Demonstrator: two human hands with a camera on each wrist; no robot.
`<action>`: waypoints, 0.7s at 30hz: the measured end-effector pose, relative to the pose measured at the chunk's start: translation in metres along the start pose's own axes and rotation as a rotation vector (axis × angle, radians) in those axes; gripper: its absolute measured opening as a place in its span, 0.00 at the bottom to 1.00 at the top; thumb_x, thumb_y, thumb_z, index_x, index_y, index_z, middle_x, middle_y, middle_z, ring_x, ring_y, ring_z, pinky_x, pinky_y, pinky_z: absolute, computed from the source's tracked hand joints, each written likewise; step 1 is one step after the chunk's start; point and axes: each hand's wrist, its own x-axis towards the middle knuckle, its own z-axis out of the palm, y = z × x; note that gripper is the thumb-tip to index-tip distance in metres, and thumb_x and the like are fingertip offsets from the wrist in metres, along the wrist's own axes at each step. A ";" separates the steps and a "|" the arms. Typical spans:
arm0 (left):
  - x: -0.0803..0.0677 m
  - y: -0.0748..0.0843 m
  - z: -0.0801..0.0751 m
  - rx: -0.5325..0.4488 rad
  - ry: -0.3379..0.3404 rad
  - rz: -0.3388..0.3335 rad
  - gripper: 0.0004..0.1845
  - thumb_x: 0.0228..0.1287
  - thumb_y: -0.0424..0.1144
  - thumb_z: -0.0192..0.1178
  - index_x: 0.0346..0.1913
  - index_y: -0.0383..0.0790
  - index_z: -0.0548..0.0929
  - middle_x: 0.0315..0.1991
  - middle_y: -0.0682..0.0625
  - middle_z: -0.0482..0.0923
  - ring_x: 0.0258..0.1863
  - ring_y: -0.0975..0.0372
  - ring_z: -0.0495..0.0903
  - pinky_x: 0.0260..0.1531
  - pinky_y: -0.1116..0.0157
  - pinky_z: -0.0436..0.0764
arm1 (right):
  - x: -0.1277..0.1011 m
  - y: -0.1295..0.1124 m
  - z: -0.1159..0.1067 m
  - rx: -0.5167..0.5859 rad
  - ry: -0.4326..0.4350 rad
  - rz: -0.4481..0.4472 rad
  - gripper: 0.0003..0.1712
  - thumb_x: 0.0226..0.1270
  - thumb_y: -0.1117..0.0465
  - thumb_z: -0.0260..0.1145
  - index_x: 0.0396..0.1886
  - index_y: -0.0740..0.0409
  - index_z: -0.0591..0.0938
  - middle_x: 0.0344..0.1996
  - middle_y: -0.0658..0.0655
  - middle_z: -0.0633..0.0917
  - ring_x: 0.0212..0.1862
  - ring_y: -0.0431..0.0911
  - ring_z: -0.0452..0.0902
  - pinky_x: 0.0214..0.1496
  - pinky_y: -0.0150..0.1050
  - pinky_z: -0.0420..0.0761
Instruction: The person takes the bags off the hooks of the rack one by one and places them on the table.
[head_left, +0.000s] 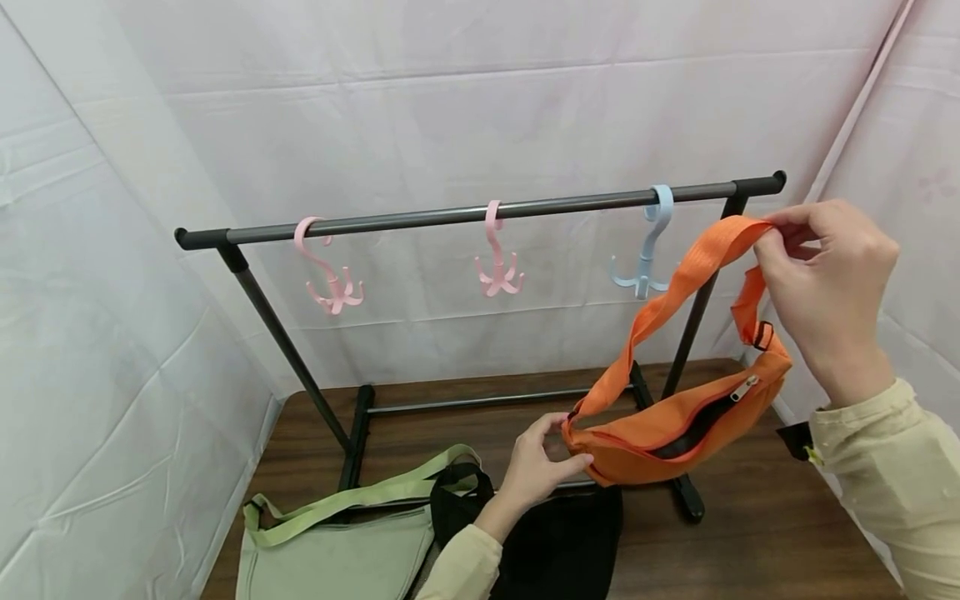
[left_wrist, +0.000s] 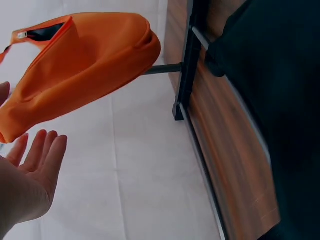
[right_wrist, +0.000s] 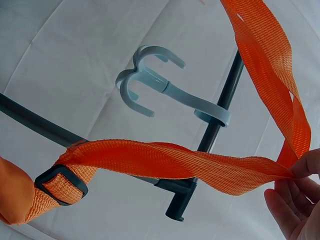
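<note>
An orange waist bag (head_left: 675,429) is held up in front of the rack's right side, its zipper partly open over a dark lining. My right hand (head_left: 832,283) pinches its orange strap (right_wrist: 150,162) near the top of the loop, right of the light blue hook (head_left: 645,250). At the bag's left end, my left hand (head_left: 536,467) holds it between thumb and forefinger. The left wrist view shows the other fingers (left_wrist: 50,155) extended below the bag. A black buckle (right_wrist: 61,185) joins strap and bag on the right.
A black-barred rack (head_left: 420,219) stands on the wooden table (head_left: 795,533), carrying a pink hook (head_left: 327,275) at left and another pink hook (head_left: 497,258) mid-bar. A light green bag (head_left: 345,554) and a black bag (head_left: 562,542) lie in front. White cloth walls (head_left: 420,133) surround the table.
</note>
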 end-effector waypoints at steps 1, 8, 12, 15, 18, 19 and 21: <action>-0.001 0.002 0.001 -0.029 0.008 -0.007 0.24 0.53 0.36 0.66 0.54 0.36 0.73 0.48 0.45 0.74 0.49 0.57 0.73 0.44 0.64 0.77 | 0.000 0.000 0.000 0.000 0.001 -0.001 0.13 0.55 0.65 0.56 0.26 0.72 0.83 0.22 0.66 0.81 0.28 0.16 0.62 0.32 0.15 0.62; -0.003 0.014 0.005 -0.204 0.051 -0.052 0.21 0.51 0.28 0.64 0.49 0.29 0.74 0.45 0.42 0.74 0.43 0.54 0.77 0.40 0.65 0.79 | -0.003 0.000 0.000 0.009 0.003 -0.001 0.13 0.56 0.65 0.56 0.26 0.72 0.83 0.22 0.65 0.81 0.28 0.16 0.63 0.32 0.14 0.63; 0.000 0.012 0.009 -0.241 0.074 -0.046 0.18 0.50 0.26 0.64 0.46 0.27 0.75 0.42 0.42 0.76 0.40 0.56 0.79 0.35 0.70 0.80 | -0.005 -0.001 0.001 0.015 -0.008 0.004 0.13 0.56 0.65 0.57 0.26 0.71 0.83 0.22 0.65 0.81 0.28 0.17 0.64 0.32 0.15 0.64; 0.002 0.010 0.011 -0.253 0.091 -0.037 0.15 0.50 0.24 0.64 0.43 0.27 0.77 0.40 0.40 0.78 0.37 0.57 0.80 0.32 0.71 0.80 | -0.007 0.000 0.001 0.014 -0.009 0.016 0.13 0.56 0.65 0.56 0.26 0.71 0.83 0.23 0.64 0.81 0.28 0.17 0.64 0.32 0.14 0.64; 0.003 0.009 0.011 -0.259 0.123 -0.029 0.12 0.50 0.24 0.63 0.40 0.28 0.78 0.38 0.39 0.78 0.37 0.61 0.79 0.31 0.72 0.79 | -0.008 0.003 -0.001 0.007 -0.004 0.028 0.13 0.55 0.65 0.56 0.26 0.71 0.83 0.23 0.65 0.81 0.27 0.17 0.64 0.32 0.14 0.63; 0.004 0.010 0.011 -0.256 0.132 -0.027 0.12 0.50 0.24 0.63 0.40 0.28 0.78 0.38 0.38 0.78 0.37 0.62 0.79 0.31 0.73 0.79 | -0.008 0.005 -0.002 0.003 -0.002 0.030 0.13 0.55 0.65 0.56 0.26 0.71 0.83 0.23 0.65 0.81 0.27 0.17 0.64 0.32 0.14 0.63; 0.004 0.010 0.010 -0.262 0.150 -0.024 0.11 0.51 0.24 0.62 0.40 0.28 0.77 0.38 0.39 0.78 0.36 0.65 0.77 0.30 0.74 0.78 | -0.008 0.008 -0.003 -0.005 0.002 0.033 0.13 0.56 0.65 0.57 0.26 0.71 0.83 0.23 0.66 0.82 0.28 0.16 0.63 0.32 0.14 0.63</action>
